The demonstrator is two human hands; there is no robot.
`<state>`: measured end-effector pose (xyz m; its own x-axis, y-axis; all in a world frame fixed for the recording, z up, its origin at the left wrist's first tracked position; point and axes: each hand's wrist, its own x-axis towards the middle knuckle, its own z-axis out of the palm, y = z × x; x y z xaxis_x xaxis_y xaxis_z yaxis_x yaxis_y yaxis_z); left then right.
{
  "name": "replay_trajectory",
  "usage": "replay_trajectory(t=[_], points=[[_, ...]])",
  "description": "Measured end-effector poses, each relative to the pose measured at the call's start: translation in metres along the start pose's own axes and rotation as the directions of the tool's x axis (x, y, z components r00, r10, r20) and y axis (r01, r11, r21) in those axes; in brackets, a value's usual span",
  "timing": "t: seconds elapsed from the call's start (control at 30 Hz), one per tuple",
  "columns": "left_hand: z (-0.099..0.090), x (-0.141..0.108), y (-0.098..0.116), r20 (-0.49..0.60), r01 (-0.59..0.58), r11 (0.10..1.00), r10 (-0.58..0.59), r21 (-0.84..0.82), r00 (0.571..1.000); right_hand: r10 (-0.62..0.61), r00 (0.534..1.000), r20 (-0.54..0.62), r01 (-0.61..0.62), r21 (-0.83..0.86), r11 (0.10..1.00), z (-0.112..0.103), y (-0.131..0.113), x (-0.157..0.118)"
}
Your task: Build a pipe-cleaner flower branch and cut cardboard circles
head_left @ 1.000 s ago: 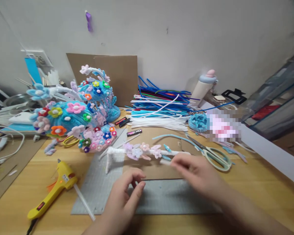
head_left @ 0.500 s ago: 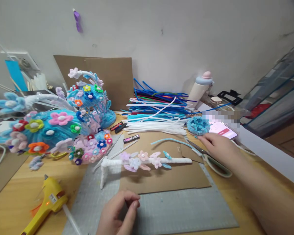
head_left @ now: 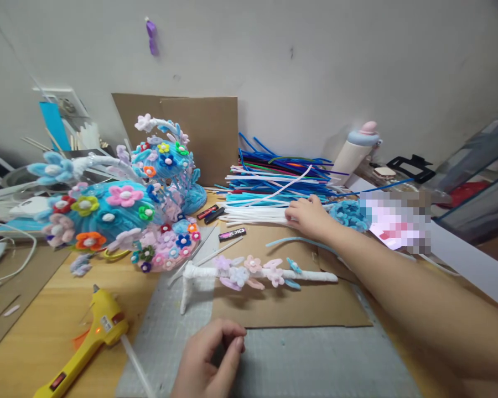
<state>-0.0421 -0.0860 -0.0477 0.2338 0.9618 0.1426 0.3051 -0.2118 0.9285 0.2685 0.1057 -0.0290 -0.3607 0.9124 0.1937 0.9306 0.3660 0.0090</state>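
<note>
While reaching to the far middle, touches the white fuzzy sticks (head_left: 253, 214) with the right hand (head_left: 309, 216), near the right end of their bunch. Has those fingers bent down over them, but cannot tell if pinching any. Just behind, piled up high: blue fuzzy sticks (head_left: 274, 179), with a few red, green and purple ones mixed in. Just right of the right hand, bunched up: a curly blue clump (head_left: 348, 214). Farther right, lit up pink (and partly hidden by blurry squares): a screen (head_left: 388, 224). Behind, leaning: a white bottle (head_left: 351, 157) with a pink top.

Nearer, in the middle, lying across the flat brown cardboard (head_left: 336, 312): a white stick with soft flowers (head_left: 315, 275), in pink, purple and blue. Under the cardboard: a gray mat (head_left: 315, 359). Over the near part of the mat, keeps to the air or rests there (cannot tell which) with the left hand (head_left: 213, 356), curled, thumb and finger tips pressed close together.

On the left, lying on the wood table (head_left: 45, 304): a yellow glue gun (head_left: 108, 320). Behind, far left, crowded with bright little flowers: a big blue puffy ball (head_left: 112, 215).
</note>
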Motion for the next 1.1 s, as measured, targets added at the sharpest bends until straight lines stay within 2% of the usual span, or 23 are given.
replay_trajectory(t=[0.23,0.4,0.47,0.6,0.73,0.8,0.9,0.97,1.0,1.03,1.07,1.1], points=[[0.001,0.001,0.002,0.030,-0.014,0.999,0.013,0.030,0.999,0.110,0.994,0.024,-0.111,0.081,0.990,-0.004,0.004,0.008],[0.001,0.002,0.004,0.072,-0.016,0.998,0.012,0.053,0.997,0.055,0.998,0.024,-0.058,0.102,0.993,-0.002,-0.011,0.017],[0.000,0.002,0.003,0.086,-0.024,0.997,0.017,0.078,0.996,0.082,0.997,-0.009,-0.081,0.093,0.992,0.001,-0.017,0.025],[-0.002,0.003,0.001,0.129,-0.049,0.992,0.035,0.112,0.991,0.229,0.965,-0.127,-0.225,0.043,0.973,0.012,-0.020,0.045],[-0.004,0.005,0.000,0.147,-0.062,0.989,0.043,0.131,0.988,0.229,0.962,-0.148,-0.230,0.015,0.973,0.020,-0.017,0.057],[-0.004,0.005,-0.001,0.148,-0.068,0.989,0.048,0.135,0.988,0.201,0.964,-0.171,-0.201,0.022,0.979,0.015,-0.018,0.059],[-0.003,0.003,-0.002,0.153,-0.076,0.989,0.057,0.124,0.987,0.166,0.955,-0.246,-0.158,0.052,0.986,-0.008,-0.024,0.057],[-0.002,0.001,-0.002,0.102,-0.093,0.990,0.082,0.110,0.991,0.152,0.939,-0.310,-0.138,0.069,0.988,-0.032,-0.035,0.047],[-0.002,0.001,-0.001,0.040,-0.122,0.987,0.119,0.105,0.992,0.146,0.928,-0.344,-0.129,0.074,0.989,-0.046,-0.042,0.038],[-0.003,0.000,0.001,-0.070,-0.153,0.982,0.161,0.108,0.985,0.133,0.917,-0.376,-0.113,0.075,0.991,-0.059,-0.051,0.027],[-0.005,0.000,0.004,-0.225,-0.175,0.976,0.201,0.130,0.953,0.100,0.894,-0.438,-0.074,0.075,0.994,-0.072,-0.060,0.013],[-0.008,0.000,0.008,-0.401,-0.199,0.963,0.257,0.181,0.880,0.061,0.884,-0.463,-0.035,0.065,0.997,-0.084,-0.070,-0.003]])
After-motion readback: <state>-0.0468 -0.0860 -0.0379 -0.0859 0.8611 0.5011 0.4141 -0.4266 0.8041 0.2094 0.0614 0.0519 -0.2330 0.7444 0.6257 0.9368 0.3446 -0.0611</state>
